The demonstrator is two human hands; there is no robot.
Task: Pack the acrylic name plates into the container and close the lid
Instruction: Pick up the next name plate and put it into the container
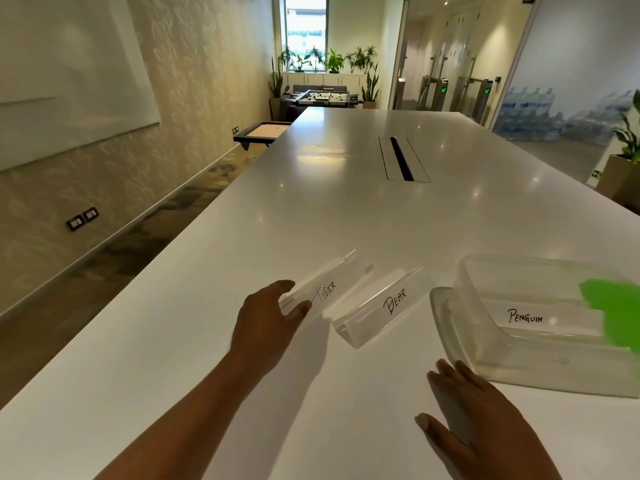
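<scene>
The left hand (266, 323) reaches forward over the white bench (346, 220) and takes the near end of the TIGER plate (329, 289), with the fingers on the far side, the thumb on the near side and the clear acrylic pinched between them. The right hand (474, 420) lies on the bench close to the body, fingers straight and spread a little, holding nothing.

The TIGER plate lies at a slant on the bench. Just to its right, lying parallel, is the BEAR plate (384, 306), which neither hand touches. Further right stands the clear container (519, 271), open at the top, with the PENGUIN plate (526, 317) already inside it. The clear lid (440, 303) shows at the container's left and near sides, and the container seems to stand on it. The right hand's fingertips are near the lid's near corner but apart from it.

Farther along the bench is a long cable slot (401, 159). At the far end of the room are a foosball table (320, 97) and potted plants (334, 60) under a window, and stacked water bottles (533, 116) stand at the right.
</scene>
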